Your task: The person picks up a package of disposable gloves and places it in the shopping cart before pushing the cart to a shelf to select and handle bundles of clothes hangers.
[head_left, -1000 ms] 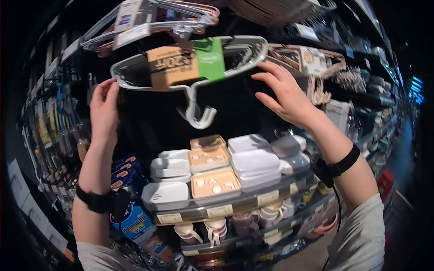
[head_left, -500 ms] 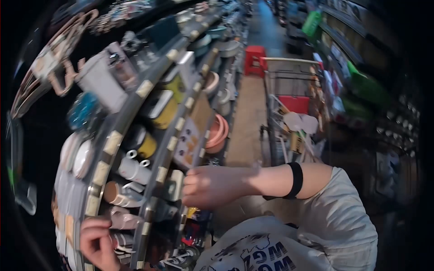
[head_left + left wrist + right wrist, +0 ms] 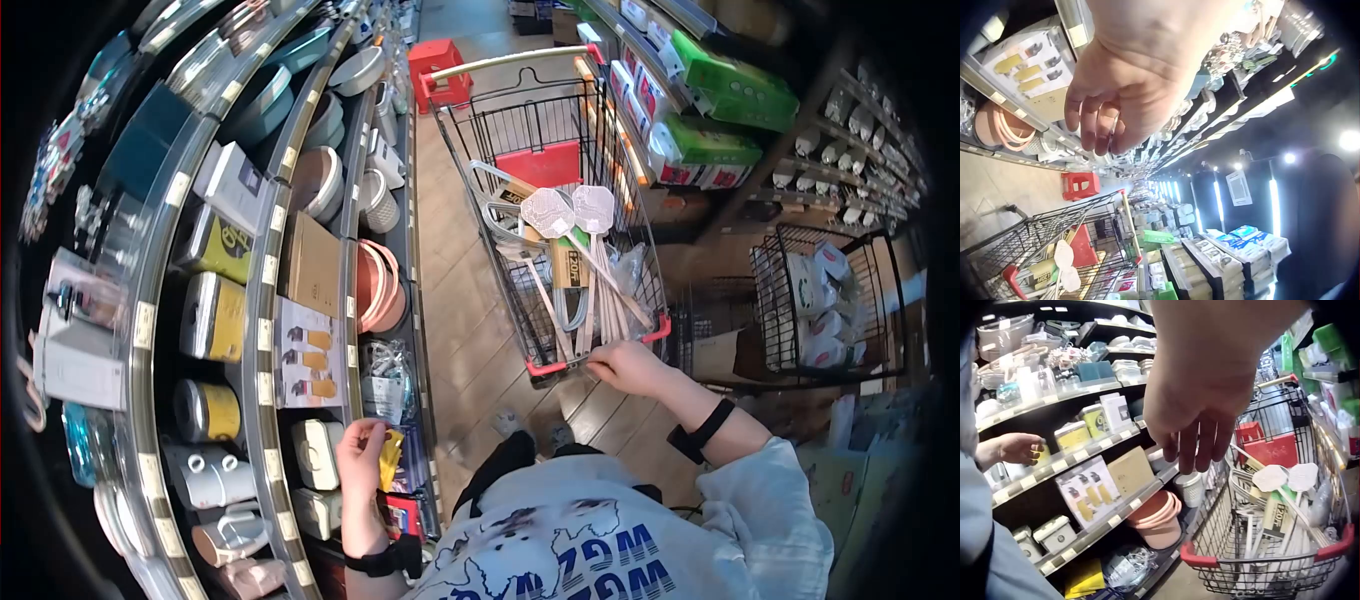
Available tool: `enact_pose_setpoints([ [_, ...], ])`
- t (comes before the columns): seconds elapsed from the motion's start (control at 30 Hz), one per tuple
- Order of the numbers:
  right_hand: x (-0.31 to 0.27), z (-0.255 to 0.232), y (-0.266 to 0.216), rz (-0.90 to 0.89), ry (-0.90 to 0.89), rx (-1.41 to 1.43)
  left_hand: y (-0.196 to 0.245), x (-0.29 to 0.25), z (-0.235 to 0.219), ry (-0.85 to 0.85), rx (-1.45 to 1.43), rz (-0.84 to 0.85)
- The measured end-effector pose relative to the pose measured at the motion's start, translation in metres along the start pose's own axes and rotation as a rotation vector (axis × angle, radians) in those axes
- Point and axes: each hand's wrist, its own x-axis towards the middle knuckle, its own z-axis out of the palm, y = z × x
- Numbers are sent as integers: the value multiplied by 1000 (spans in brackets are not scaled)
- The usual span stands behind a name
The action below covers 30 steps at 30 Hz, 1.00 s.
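My right hand (image 3: 632, 368) hangs with relaxed fingers at the near end of a shopping cart (image 3: 600, 357), overlapping its rim in the head view. It holds nothing; the right wrist view has its fingers (image 3: 1202, 447) pointing down beside the basket. Beside the shelving on the left is my left hand (image 3: 361, 455), fingers loosely curled and holding nothing. Inside the cart lie long-handled fly swatters (image 3: 548, 212) with pale heads, and packs of hangers (image 3: 568, 268) in printed card sleeves. A clear plastic-wrapped item (image 3: 1321, 505) sits along the basket's side.
Shelves (image 3: 268, 270) of household goods line my left, with pink basins (image 3: 380, 288) and boxed goods (image 3: 309, 353). A red stool (image 3: 440, 72) stands beyond the cart. To the right are a black wire basket (image 3: 800, 300) and green packs (image 3: 730, 85).
Both hands have left the ends of the hanging grey hanger pack and come down. The head view has turned right, from the shelf to the aisle and the cart.
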Motion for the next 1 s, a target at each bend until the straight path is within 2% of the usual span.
enact_pose_setpoints([
  [0.07, 11, 4, 0, 56, 12, 2, -10, 32, 2, -45, -41, -22],
  [0.1, 18, 1, 0, 94, 7, -15, -4, 45, 3, -86, 59, -60],
  [0.17, 37, 0, 7, 150, 29, 14, -15, 78, 10, -122, -70, -24],
  [0.23, 59, 5, 21, 207, 35, 60, -23, 105, 17, -157, -72, -10],
  [0.3, 78, 6, 35, 242, 77, 73, -15, 124, 33, -244, -6, -8],
  [0.37, 98, 4, 49, 298, 48, 113, -9, 134, 48, -251, -14, -14],
  [0.43, 126, 7, 79, 272, 82, 172, 0, 147, 64, -274, -49, -51],
  [0.5, 159, 9, 111, 261, 64, 155, -9, 159, 75, -250, -78, -68],
  [0.57, 197, 12, 142, 303, 6, 100, -11, 167, 89, -182, -46, -172],
  [0.63, 238, 15, 168, 325, -112, 116, -13, 173, 106, -156, -18, -197],
  [0.7, 281, 26, 195, 282, -109, 161, -12, 177, 131, -101, -7, -293],
  [0.77, 327, 46, 220, 316, -183, 192, -18, 183, 158, -57, -62, -372],
  [0.83, 365, 75, 245, 311, -86, 280, -23, 189, 181, -94, -36, -442],
  [0.97, 438, 115, 279, 365, -133, 242, -13, 208, 229, -108, 9, -466],
  [1.0, 447, 123, 283, 384, -75, 247, -13, 213, 240, -133, 6, -462],
])
